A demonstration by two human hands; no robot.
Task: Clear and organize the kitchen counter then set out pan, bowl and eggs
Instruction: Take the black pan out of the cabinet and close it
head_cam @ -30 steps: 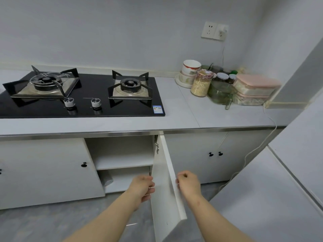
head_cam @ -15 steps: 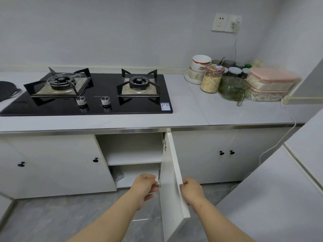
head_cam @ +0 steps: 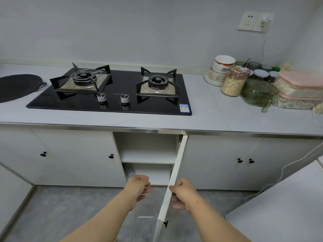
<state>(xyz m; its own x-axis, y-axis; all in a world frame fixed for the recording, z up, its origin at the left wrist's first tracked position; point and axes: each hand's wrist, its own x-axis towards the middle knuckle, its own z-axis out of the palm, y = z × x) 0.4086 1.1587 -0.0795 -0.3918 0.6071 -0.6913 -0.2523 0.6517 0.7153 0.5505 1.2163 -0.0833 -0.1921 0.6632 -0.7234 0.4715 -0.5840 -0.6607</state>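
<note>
Now right hand [head_cam: 181, 193] grips cabinet door [head_cam: 175, 165]; left hand [head_cam: 138, 187] fisted, empty; pan [head_cam: 17, 86] well apart.

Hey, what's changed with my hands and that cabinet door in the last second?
The left hand has drawn left, off the cabinet door; a gap now shows between them. The right hand stays on the door's edge, pinching it. The view shifted, so a dark round item now shows left of the stove. Door still open; jars unmoved.
</note>
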